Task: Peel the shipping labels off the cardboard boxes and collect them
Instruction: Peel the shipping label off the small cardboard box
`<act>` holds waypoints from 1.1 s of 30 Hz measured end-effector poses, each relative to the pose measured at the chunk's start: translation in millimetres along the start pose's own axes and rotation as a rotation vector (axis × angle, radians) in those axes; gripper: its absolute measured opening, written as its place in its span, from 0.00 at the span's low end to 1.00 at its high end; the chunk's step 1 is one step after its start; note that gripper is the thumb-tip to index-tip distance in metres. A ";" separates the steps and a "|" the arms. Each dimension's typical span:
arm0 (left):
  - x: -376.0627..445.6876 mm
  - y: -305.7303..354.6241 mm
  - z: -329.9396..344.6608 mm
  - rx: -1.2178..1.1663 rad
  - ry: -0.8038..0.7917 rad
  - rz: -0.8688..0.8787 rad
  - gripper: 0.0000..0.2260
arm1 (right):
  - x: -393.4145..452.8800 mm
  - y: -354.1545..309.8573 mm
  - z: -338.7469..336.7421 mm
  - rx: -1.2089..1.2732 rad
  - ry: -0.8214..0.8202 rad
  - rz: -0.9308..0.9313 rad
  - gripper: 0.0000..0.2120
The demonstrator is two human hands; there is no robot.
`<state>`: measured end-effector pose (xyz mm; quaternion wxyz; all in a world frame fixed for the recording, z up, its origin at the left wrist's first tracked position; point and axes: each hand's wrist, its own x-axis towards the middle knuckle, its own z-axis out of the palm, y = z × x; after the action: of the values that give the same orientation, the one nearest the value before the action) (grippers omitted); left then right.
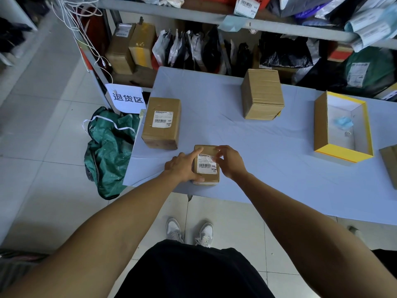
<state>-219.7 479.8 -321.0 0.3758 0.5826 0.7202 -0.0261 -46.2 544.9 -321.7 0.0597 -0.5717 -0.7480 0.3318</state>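
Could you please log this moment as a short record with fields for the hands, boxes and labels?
left hand: holds the small box steady
right hand: pinches the top right corner of the small box's label
labelled box: at the table's left edge, label intact
plain box: no label visible
yellow-edged open box: on the right, bits of blue material inside

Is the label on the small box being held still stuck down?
Partly: the right hand pinches the label's lifted upper right corner.
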 end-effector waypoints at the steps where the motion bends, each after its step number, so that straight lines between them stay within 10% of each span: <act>1: -0.3 0.0 0.2 0.005 0.001 0.001 0.48 | 0.1 0.0 0.0 -0.001 0.002 0.000 0.10; 33: -0.5 -0.6 0.6 0.014 0.010 -0.001 0.48 | 1.7 0.2 -2.5 0.004 -0.021 0.003 0.11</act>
<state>-219.9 478.8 -321.4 0.3683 0.5851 0.7220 -0.0282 -45.4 547.5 -320.4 0.0525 -0.5691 -0.7471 0.3394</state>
